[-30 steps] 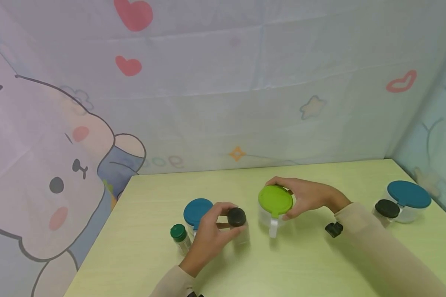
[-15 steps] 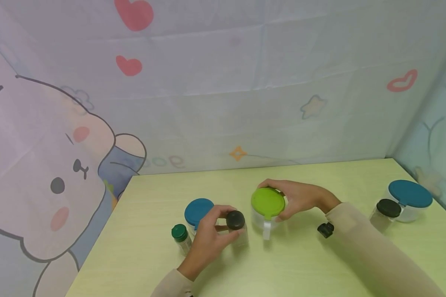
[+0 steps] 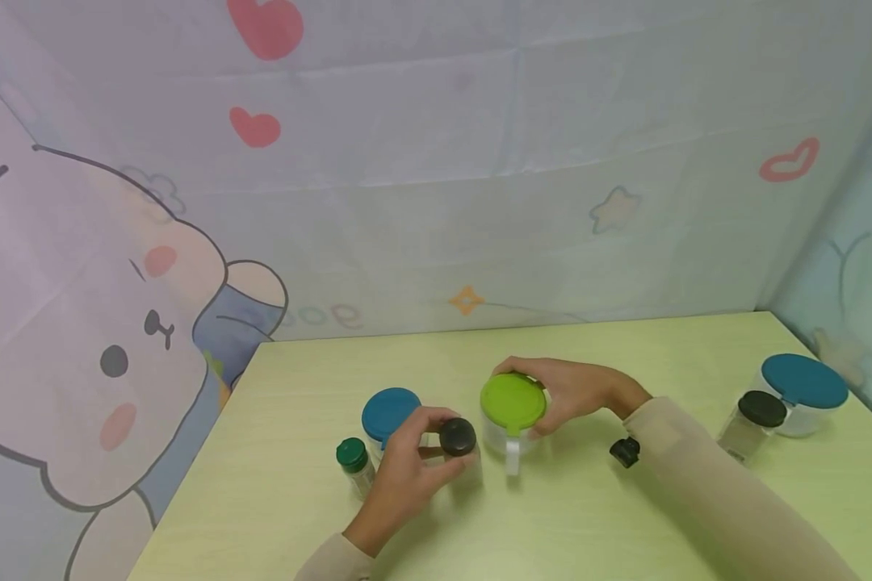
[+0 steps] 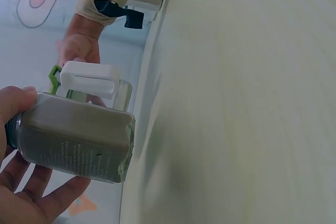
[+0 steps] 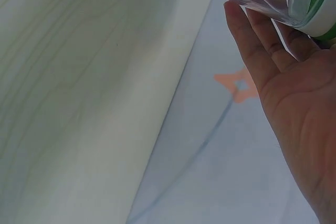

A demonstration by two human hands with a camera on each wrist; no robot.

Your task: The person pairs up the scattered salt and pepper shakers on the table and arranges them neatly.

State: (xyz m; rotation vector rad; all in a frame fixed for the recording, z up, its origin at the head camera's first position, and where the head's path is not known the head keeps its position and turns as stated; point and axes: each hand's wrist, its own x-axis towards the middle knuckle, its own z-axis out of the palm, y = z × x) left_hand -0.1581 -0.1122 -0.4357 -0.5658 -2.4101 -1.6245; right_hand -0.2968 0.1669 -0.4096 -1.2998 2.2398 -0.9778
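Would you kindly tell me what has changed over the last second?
The right hand has moved the green-lidded container leftward, closer to the black-capped jar in the left hand, which has shifted only slightly. Neither hand has let go. The green-capped bottle and far-right blue-lidded container stayed put.

Beige sleeves, black wrist device

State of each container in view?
Lime-lidded clear round jar: lid on, right hand gripping
Left black-capped clear jar: capped, left hand gripping
Green-capped clear bottle: capped, upright
Left blue-lidded round jar: lid on, upright
Right black-capped clear jar: capped, upright
Right blue-lidded round jar: lid on, upright
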